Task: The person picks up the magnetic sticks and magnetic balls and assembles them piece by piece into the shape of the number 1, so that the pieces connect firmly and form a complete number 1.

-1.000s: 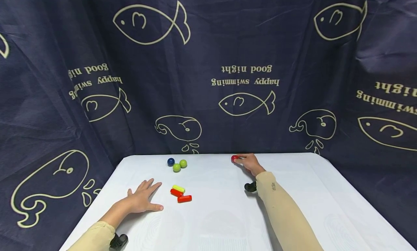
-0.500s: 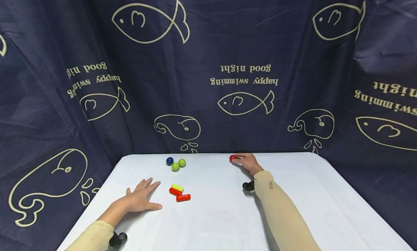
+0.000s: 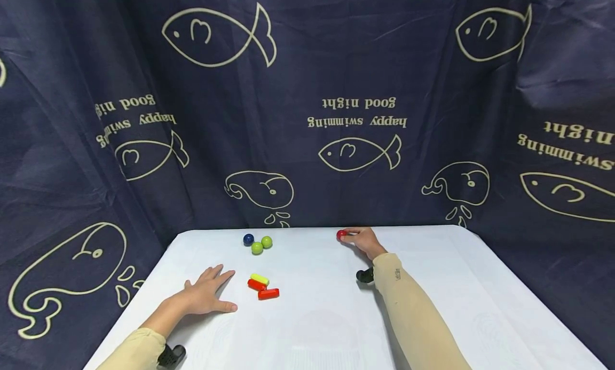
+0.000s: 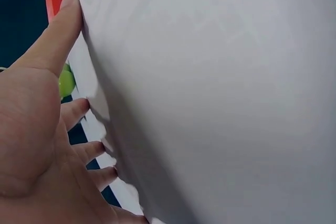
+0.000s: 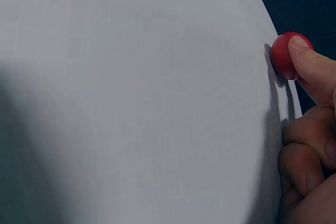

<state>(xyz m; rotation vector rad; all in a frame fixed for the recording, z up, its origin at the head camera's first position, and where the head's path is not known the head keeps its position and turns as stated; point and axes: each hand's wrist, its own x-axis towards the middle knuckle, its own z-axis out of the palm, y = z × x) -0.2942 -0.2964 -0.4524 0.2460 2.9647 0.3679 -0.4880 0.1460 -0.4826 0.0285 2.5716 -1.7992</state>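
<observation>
At the far side of the table my right hand (image 3: pixel 365 241) pinches a red ball (image 3: pixel 340 235) between thumb and fingers. In the right wrist view the thumb lies on that red ball (image 5: pixel 284 56), and the other fingers are curled below it. My left hand (image 3: pixel 205 296) rests at the left with its fingers spread, holding nothing. Just right of its fingertips lie a yellow piece (image 3: pixel 260 279) and two red pieces, one red piece (image 3: pixel 257 285) touching the yellow one and the other red piece (image 3: pixel 268 293) nearer me. The left wrist view shows the spread left hand (image 4: pixel 39 124) low over the cloth.
Behind the short pieces, near the far edge, sit a dark blue ball (image 3: pixel 248 239) and two green balls, a nearer green ball (image 3: pixel 257 248) and a farther green ball (image 3: pixel 266 242). A white cloth covers the table (image 3: pixel 326 327). A dark blue curtain (image 3: pixel 307 92) hangs behind.
The whole head view has shifted slightly left. Both hands stay in place relative to the table, the right one still on the red ball.
</observation>
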